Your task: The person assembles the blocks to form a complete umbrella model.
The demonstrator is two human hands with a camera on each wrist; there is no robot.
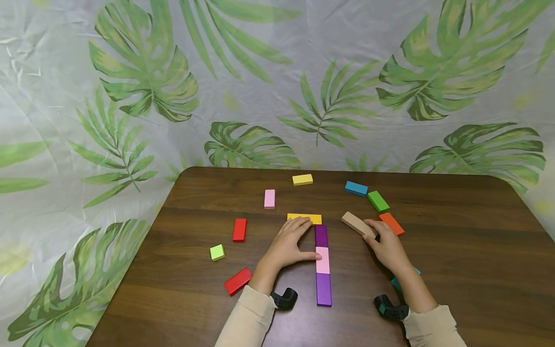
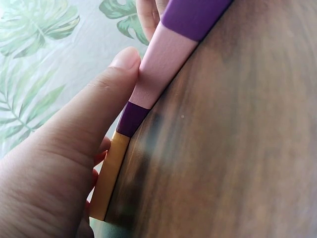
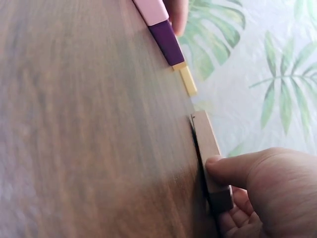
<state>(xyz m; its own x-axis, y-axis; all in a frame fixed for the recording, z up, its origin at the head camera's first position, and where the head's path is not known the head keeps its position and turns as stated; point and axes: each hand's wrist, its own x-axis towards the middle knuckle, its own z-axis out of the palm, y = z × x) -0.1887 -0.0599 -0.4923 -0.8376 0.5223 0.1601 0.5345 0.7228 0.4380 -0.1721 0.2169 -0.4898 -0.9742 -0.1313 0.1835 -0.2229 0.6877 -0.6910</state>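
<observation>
Left hand (image 1: 287,246) loose against pink block (image 1: 323,264), tan block (image 1: 356,223) in grasp of right hand (image 1: 389,247)

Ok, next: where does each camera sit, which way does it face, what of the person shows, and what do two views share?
Head: on the head, facing forward and down at the table; left hand, right hand and sleeves show.
Left wrist: on that wrist, facing the row of blocks; the left hand shows, part of the right at the top.
Right wrist: on that wrist, facing the tan block; the right hand grips it, part of the left at the top.
Both wrist views share the pink block and dark purple block.
</observation>
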